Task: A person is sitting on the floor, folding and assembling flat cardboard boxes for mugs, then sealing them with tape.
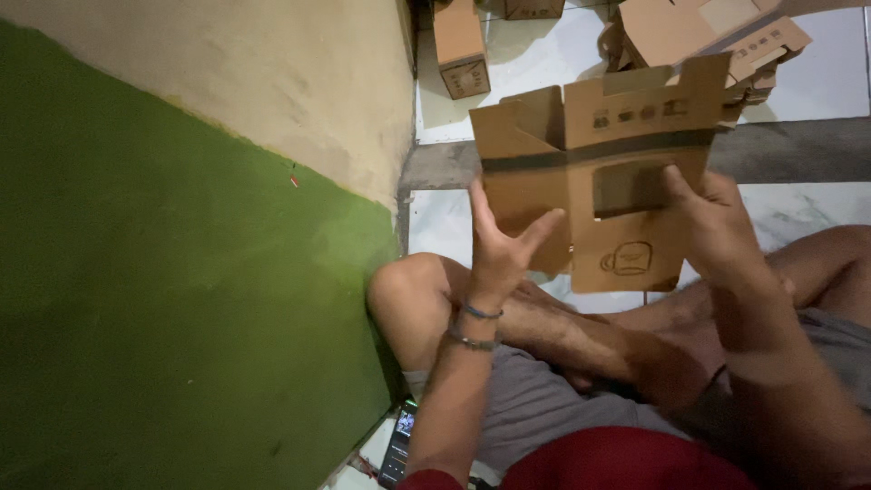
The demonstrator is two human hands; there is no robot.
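— How far along is the cardboard box (594, 181)?
— Half-formed, top flaps unfolded, raised above the knees. Right hand (717, 218) grips its side; left hand (499, 249) spread open, touching (finished boxes (461, 45) beyond).

From my remote seat I see bare forearms, two thin bracelets (476, 325) circling the left wrist, one bluish and one metallic, grey shorts (535, 399) over bare legs, and a red shirt (617, 461) at the bottom.
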